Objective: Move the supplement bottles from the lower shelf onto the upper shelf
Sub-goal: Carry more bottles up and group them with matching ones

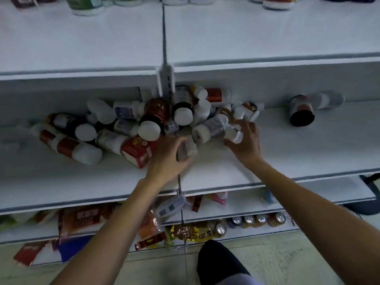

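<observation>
View from above, looking down at white shop shelving. A jumbled pile of supplement bottles (148,118) lies on the lower shelf (298,153), most of them on their sides, with white caps and dark, white or red labels. The pile spreads across both sides of the upright post (165,79) that divides the shelving.

The left hand (167,156) reaches in at the near edge of the pile. Its fingers (174,141) curl over a small white-capped bottle (188,148), with the thumb under it, so the bottle is gripped on its side, just above or on the shelf; which one cannot be told. A red-labelled bottle (136,150) lies touching this hand on its left.

The right hand (246,140) reaches into the right end of the pile. Its fingers (251,127) are spread and bent around a small white bottle (233,136), which sits against the palm and beside other bottles.

One dark bottle (301,111) lies well apart to the right, at the back of the lower shelf.

The upper shelf (257,31) is mostly bare white, with a row of standing bottles (86,5) at its back edge, cut off by the top of the view.

Below are shelves with snack packets (191,232) and drink cans (255,220), then a tiled floor (298,260).
</observation>
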{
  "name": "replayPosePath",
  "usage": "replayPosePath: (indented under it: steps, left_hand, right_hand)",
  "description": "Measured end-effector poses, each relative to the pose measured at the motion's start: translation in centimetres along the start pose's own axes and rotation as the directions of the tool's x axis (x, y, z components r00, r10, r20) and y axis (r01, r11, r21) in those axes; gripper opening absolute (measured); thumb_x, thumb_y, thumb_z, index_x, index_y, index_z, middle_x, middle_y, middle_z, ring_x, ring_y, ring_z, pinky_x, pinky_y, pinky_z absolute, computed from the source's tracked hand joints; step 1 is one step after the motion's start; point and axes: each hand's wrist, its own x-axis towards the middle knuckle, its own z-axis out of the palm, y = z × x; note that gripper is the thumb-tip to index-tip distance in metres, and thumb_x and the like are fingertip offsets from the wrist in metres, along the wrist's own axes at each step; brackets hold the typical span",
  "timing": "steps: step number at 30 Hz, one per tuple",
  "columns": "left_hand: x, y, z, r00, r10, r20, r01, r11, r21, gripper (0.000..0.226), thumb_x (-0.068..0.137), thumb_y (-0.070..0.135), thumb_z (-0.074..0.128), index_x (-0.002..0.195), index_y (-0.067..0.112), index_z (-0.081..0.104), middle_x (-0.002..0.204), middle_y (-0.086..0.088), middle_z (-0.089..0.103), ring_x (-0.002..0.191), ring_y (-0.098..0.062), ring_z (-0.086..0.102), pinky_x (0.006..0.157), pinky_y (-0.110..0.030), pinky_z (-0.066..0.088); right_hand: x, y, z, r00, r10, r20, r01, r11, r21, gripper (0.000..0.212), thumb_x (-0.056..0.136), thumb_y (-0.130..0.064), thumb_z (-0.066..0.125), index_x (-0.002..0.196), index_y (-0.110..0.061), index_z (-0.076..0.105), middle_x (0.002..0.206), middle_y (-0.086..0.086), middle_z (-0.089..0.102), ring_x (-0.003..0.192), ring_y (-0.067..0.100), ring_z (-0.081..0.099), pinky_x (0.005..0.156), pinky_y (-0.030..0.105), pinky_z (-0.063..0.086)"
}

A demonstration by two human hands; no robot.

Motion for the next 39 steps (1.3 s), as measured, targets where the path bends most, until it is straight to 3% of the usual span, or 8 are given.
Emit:
replayPosePath:
  steps: [6, 15, 22, 25, 28, 32, 36, 39]
  left_hand:
    - [2.5, 0.7, 3.0, 0.997, -0.040, 0.062, 0.031, 0.991, 0.127, 0.050, 0.075, 0.027, 0.075, 0.120, 0.012, 0.057, 0.124, -0.012, 0.049, 0.117, -0.030, 0.044, 0.094, -0.032, 0.034]
    - [2.3, 0.0, 2.5, 0.986, -0.139, 0.096, 0.121, 0.978, 0.173, 0.050, 0.086, 0.007, 0.060, 0.134, 0.016, 0.047, 0.132, -0.011, 0.037, 0.123, -0.029, 0.041, 0.098, -0.036, 0.042]
    - [2.3, 1.0, 2.6, 0.982, -0.134, 0.131, 0.099, 0.965, 0.242, 0.049, 0.094, 0.012, 0.049, 0.139, 0.008, 0.032, 0.151, -0.016, 0.018, 0.139, -0.031, 0.020, 0.109, -0.034, 0.024]
    - [1.9, 1.1, 2.8, 0.991, -0.095, 0.099, 0.066, 0.963, 0.259, 0.042, 0.094, 0.022, 0.051, 0.127, 0.000, 0.038, 0.133, -0.018, 0.043, 0.118, -0.032, 0.042, 0.088, -0.031, 0.032]
    - [0.4, 1.4, 1.7, 0.990, -0.139, -0.003, 0.139, 0.990, 0.032, 0.037, 0.093, 0.035, 0.051, 0.112, 0.003, 0.048, 0.105, -0.014, 0.056, 0.094, -0.028, 0.054, 0.069, -0.028, 0.034]
    - [-2.8, 1.6, -2.4, 0.955, -0.295, 0.016, 0.287, 0.914, -0.286, 0.037, 0.099, 0.041, 0.033, 0.108, 0.013, 0.054, 0.097, -0.011, 0.062, 0.088, -0.024, 0.057, 0.072, -0.036, 0.042]
    - [-7.9, 1.1, -7.6, 0.898, -0.432, 0.084, 0.400, 0.719, -0.568, 0.032, 0.099, 0.044, 0.028, 0.089, 0.026, 0.052, 0.082, -0.005, 0.057, 0.074, -0.017, 0.056, 0.067, -0.034, 0.050]
    - [-12.2, 0.1, -11.9, 0.862, -0.471, 0.189, 0.435, 0.495, -0.752, 0.017, 0.098, 0.019, 0.040, 0.083, 0.016, 0.046, 0.079, -0.008, 0.050, 0.055, -0.010, 0.056, 0.052, -0.025, 0.052]
  right_hand:
    - [1.8, 2.0, 0.1, 0.979, -0.155, 0.130, 0.163, 0.985, -0.049, 0.047, 0.065, -0.021, 0.083, 0.103, -0.001, 0.065, 0.120, 0.021, 0.058, 0.118, 0.041, 0.045, 0.093, 0.035, 0.033]
    - [0.6, 1.4, -0.1, 0.963, -0.269, 0.036, 0.271, 0.959, -0.084, 0.045, 0.059, -0.021, 0.086, 0.096, -0.002, 0.069, 0.110, 0.023, 0.060, 0.105, 0.047, 0.049, 0.081, 0.046, 0.044]
    - [-0.7, -0.3, -1.8, 0.965, -0.255, 0.058, 0.251, 0.965, 0.073, 0.039, 0.071, -0.017, 0.080, 0.105, -0.004, 0.064, 0.103, 0.013, 0.064, 0.087, 0.026, 0.058, 0.074, 0.042, 0.052]
    - [-1.2, -1.5, -2.3, 0.980, -0.177, 0.092, 0.163, 0.977, 0.136, 0.038, 0.075, -0.021, 0.078, 0.108, -0.009, 0.062, 0.092, 0.002, 0.064, 0.080, 0.017, 0.058, 0.074, 0.020, 0.049]
    - [-1.7, -3.7, -2.6, 0.986, -0.091, 0.143, 0.062, 0.979, 0.195, 0.033, 0.080, -0.023, 0.072, 0.109, -0.015, 0.060, 0.082, -0.001, 0.063, 0.068, 0.012, 0.059, 0.062, 0.007, 0.044]
    - [-3.4, -7.8, -2.4, 0.947, -0.029, 0.320, -0.101, 0.918, 0.384, 0.025, 0.087, -0.013, 0.061, 0.111, -0.021, 0.057, 0.085, 0.000, 0.065, 0.079, 0.017, 0.065, 0.065, 0.025, 0.058]
    - [-7.2, -13.1, -1.4, 0.919, -0.071, 0.387, -0.127, 0.877, 0.463, 0.025, 0.091, -0.010, 0.052, 0.111, -0.025, 0.053, 0.094, -0.003, 0.058, 0.082, 0.013, 0.058, 0.064, 0.030, 0.052]
    - [-10.4, -18.1, -0.2, 0.895, -0.048, 0.444, -0.242, 0.784, 0.571, 0.016, 0.094, -0.014, 0.047, 0.096, -0.027, 0.055, 0.094, -0.001, 0.056, 0.083, 0.018, 0.057, 0.060, 0.030, 0.050]
